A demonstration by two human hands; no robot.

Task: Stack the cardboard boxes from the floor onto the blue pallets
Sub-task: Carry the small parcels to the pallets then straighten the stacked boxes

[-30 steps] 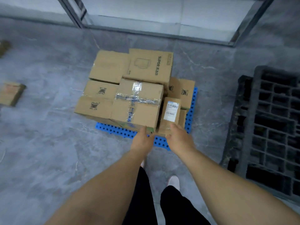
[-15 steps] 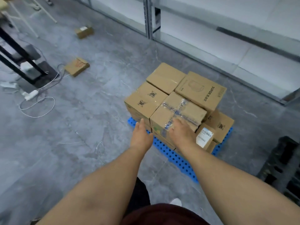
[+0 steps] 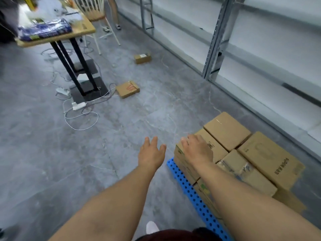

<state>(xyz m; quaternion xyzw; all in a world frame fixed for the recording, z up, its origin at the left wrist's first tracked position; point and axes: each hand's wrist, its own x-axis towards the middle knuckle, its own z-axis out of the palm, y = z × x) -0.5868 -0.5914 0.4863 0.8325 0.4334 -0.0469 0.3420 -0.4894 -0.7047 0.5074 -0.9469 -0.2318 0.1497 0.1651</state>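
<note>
Several cardboard boxes (image 3: pixel 227 130) are stacked on a blue perforated pallet (image 3: pixel 196 193) at the lower right. My right hand (image 3: pixel 197 149) hovers over the near-left corner box of the stack, fingers apart, holding nothing. To its left, my left hand (image 3: pixel 152 154) is over the bare floor, open and empty. Two cardboard boxes lie on the floor farther off: a flat box with a red mark (image 3: pixel 127 89) near the table base, and a small box with a white label (image 3: pixel 142 58) beyond it.
A wooden-topped table (image 3: pixel 57 38) on black legs stands at the upper left, with white cables and a power strip (image 3: pixel 79 106) on the floor around it. A white chair (image 3: pixel 97 13) stands behind. Metal shelving uprights (image 3: pixel 215 40) run along the right wall.
The view has swung left, so the pallet stack has shifted to the lower right. Both hands have come off the taped box; the left now hangs over the floor.
</note>
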